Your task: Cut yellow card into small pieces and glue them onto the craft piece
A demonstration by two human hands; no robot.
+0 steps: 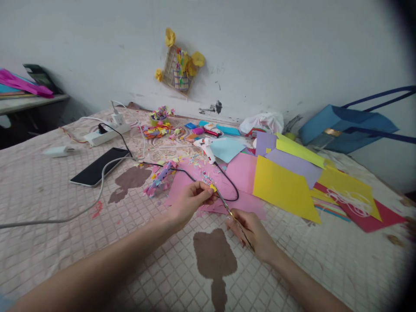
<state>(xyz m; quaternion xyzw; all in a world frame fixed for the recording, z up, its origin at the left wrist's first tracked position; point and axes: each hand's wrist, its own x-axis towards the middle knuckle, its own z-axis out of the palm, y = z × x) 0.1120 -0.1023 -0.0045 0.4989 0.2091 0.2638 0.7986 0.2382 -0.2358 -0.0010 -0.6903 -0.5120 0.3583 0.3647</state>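
Note:
Between the thumb and fingers of my left hand (195, 200) is a small yellow piece of paper (213, 187). My right hand (251, 232) is closed around a pair of scissors (231, 213), whose blades point up and left to the edge of that piece. Whether the blades are parted I cannot make out. Pink paper (182, 175) strewn with small colored scraps lies just beyond my hands. A white glue gun (206, 150) rests behind them, its black cord curving round to the right of the blades.
At left are a phone (99, 167), a white power strip (106, 134) and trailing cables. Yellow paper sheets (282, 186) and white string (349, 201) lie at right, near a blue bag (347, 125). A strip of paper flowers (160, 178) sits left of my hands.

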